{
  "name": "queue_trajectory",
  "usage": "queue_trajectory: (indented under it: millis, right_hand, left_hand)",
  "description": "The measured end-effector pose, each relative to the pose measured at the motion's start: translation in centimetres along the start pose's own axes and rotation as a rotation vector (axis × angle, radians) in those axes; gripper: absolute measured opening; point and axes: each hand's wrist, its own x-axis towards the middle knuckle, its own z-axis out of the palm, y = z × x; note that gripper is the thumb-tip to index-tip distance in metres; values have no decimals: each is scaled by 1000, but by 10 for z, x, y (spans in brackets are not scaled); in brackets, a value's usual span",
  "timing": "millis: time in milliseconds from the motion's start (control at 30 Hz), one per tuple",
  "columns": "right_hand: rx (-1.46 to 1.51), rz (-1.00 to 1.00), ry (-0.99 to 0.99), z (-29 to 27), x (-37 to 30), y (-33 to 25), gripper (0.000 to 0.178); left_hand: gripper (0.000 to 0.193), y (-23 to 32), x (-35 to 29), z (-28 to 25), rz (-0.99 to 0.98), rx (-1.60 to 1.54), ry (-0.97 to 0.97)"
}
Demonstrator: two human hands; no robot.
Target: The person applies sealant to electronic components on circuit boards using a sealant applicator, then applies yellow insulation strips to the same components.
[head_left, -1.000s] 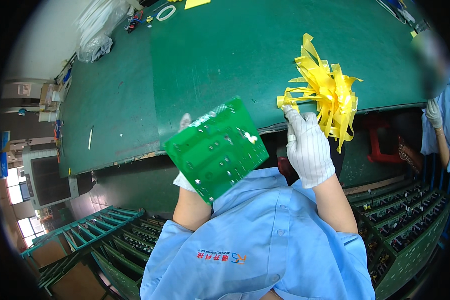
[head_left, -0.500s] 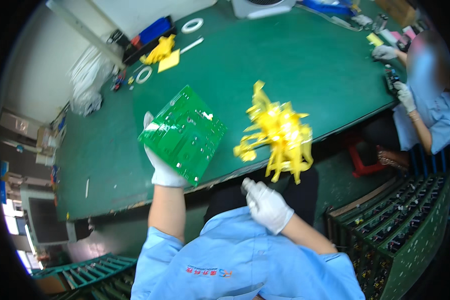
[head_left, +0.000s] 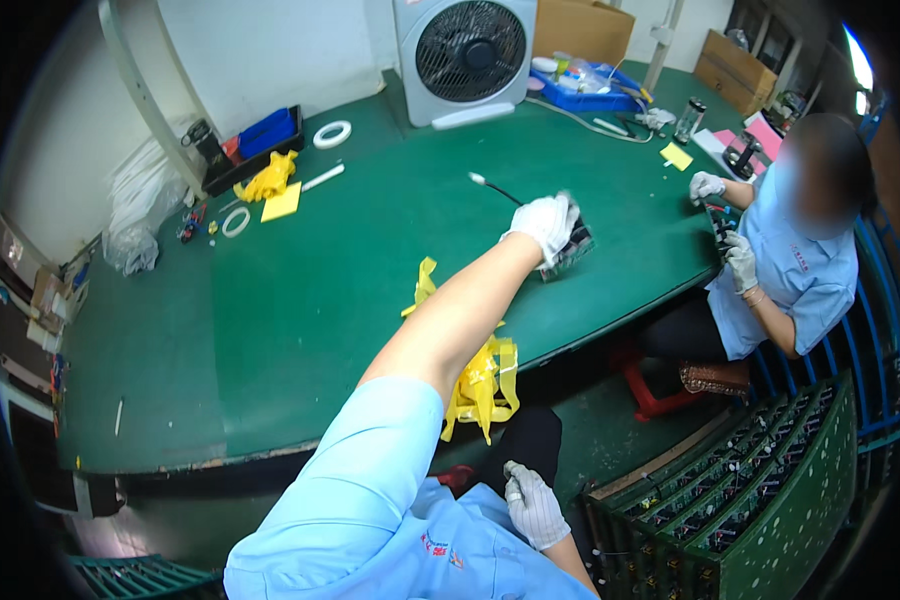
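Note:
My left arm stretches across the green table to the right. At its end my white-gloved left hand (head_left: pixel 545 228) is closed on a circuit board (head_left: pixel 572 255), set down on or just above the tabletop. Dark parts show on the board, and a black cable (head_left: pixel 500 190) with a white connector sticks out from it to the left. Yellow tape strips (head_left: pixel 485 390) hang in a bunch at the table's near edge, partly behind my forearm. My gloved right hand (head_left: pixel 538 508) stays low near my lap, fingers curled; whatever they hold, if anything, is hidden.
A grey box fan (head_left: pixel 475 55) stands at the back, beside a blue tray (head_left: pixel 595 98). A co-worker (head_left: pixel 785 240) handles a dark part at the right. Below stands a green rack (head_left: pixel 730 480) of boards. Tape rolls (head_left: pixel 332 134) and a black bin (head_left: pixel 255 150) are at the left.
My left hand has swung far right and forward with the board, whose green face no longer shows. My right hand stays low, still curled. The view has shifted, bringing the fan into full sight.

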Motion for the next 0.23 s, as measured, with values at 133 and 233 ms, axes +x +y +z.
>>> queue_trajectory:
  millis: [133, 233]
  right_hand:
    - [110, -1, -82, 5, 8, 1, 30]
    - [201, -29, -220, 10, 22, 2, 31]
  left_hand:
    - [58, -32, -21, -39, 4, 30, 63]
    - [58, -94, -89, -112, -112, 158, 121]
